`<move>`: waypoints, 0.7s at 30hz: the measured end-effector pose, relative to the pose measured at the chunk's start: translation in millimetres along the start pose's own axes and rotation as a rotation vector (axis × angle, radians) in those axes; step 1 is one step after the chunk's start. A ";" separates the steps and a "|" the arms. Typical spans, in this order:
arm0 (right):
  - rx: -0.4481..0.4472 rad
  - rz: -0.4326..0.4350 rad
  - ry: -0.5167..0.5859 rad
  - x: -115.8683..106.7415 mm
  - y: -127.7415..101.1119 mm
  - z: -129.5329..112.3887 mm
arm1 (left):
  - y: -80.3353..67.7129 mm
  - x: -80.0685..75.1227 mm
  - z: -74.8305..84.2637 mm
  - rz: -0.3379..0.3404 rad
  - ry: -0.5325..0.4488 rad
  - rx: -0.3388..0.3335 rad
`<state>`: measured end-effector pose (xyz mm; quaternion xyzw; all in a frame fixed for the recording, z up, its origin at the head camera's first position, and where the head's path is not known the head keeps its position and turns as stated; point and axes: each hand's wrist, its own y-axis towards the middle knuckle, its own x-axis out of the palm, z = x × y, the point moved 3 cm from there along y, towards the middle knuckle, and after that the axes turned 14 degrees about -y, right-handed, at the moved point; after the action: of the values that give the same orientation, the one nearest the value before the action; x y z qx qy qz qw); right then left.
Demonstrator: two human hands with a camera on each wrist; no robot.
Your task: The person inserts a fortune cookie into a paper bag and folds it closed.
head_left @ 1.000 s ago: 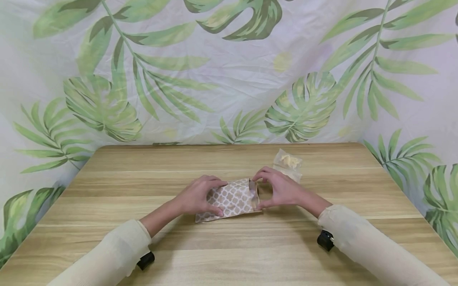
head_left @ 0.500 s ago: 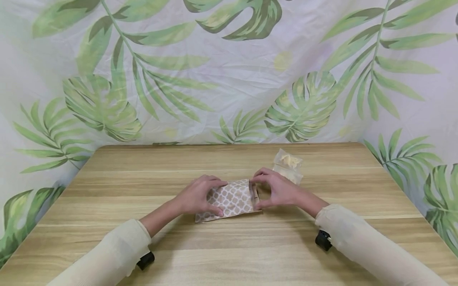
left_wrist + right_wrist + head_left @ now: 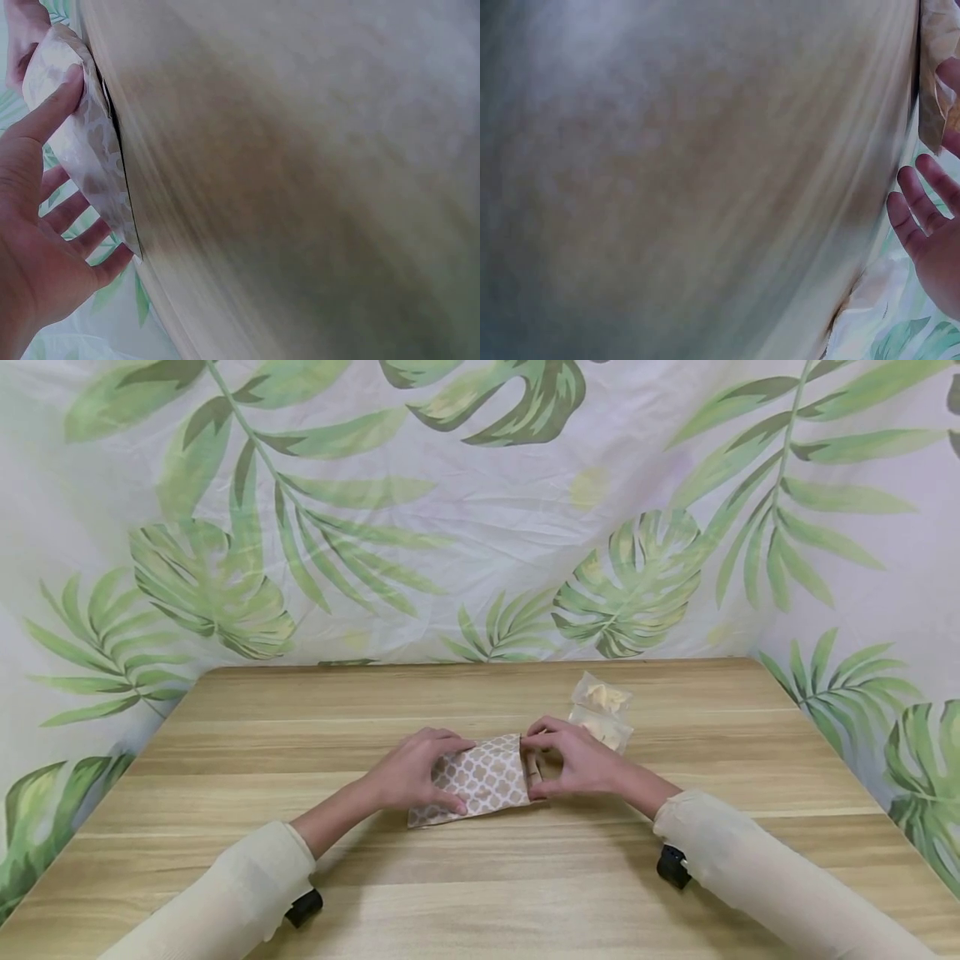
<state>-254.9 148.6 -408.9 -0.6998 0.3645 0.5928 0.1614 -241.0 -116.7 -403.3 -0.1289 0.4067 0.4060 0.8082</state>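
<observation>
A paper bag (image 3: 487, 772) with a white lattice print on brown lies flat on the table, its mouth facing right. My left hand (image 3: 414, 770) holds its left part, thumb on the near side and fingers along the far edge. In the left wrist view the thumb presses the bag (image 3: 94, 150) while the other fingers spread beneath it. At the mouth, my right hand (image 3: 583, 762) grips the rim between thumb and index finger, and the mouth gapes between them. The right wrist view shows the bag's brown edge (image 3: 932, 112) by the fingers. The bag's inside is mostly hidden.
Behind the right hand lie two small clear packets, one with pale yellow pieces (image 3: 606, 697) and one partly covered by the hand (image 3: 611, 731). The wooden table (image 3: 480, 902) ends at a leaf-printed cloth (image 3: 360, 602). Black wrist cameras hang under both sleeves.
My right hand has shifted slightly left, its fingertips closing in on the bag's mouth, and more of the nearer packet shows behind it. The left hand and bag stay almost still.
</observation>
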 end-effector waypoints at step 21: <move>0.016 0.090 0.070 -25.6 -17.7 11.7 | -1.1 0.0 -2.8 0.005 -0.002 0.029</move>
<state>-251.6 176.5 -391.1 -0.7015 0.4058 0.5718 0.1275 -241.7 -118.9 -405.2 -0.1155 0.4122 0.4022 0.8093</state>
